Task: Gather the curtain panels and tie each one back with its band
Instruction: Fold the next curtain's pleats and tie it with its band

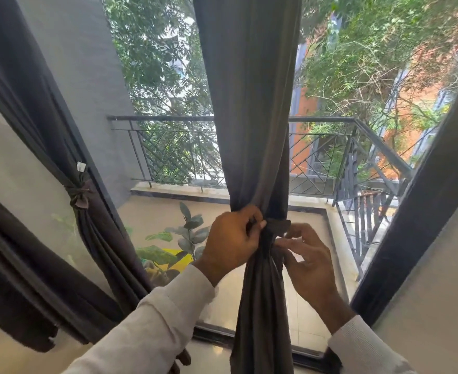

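Two forearms in pale ribbed sleeves are seen reaching up from the bottom of the view toward a gathered dark grey fabric curtain panel (252,125) that hangs down the middle of a tall glass window. The left hand (230,244) is closed around the bunched cloth at its narrowest point, with the thumb and fingers pinching the gather together. The right hand (307,261) is held just beside the same spot, its fingers curled loosely and working at a narrow dark grey fabric tie-back band (277,228) wrapped about the panel; a firm grasp on the band cannot be confirmed, since the fingertips are partly hidden behind the folds. The knot appears to be in the making rather than finished. For the step to be done well, the gather is best kept pinched tight by the left hand while the band's loose end is drawn snug and level, so that the folds below hang evenly and nothing slips. To the left, a second dark grey curtain panel (68,147) is already cinched by its own knotted band (79,194), with a small white tag above the knot. Beyond the glass, a tiled balcony floor, green leafy potted plants (184,233) and a black metal railing (173,147) are visible, and farther off, trees and an orange building.
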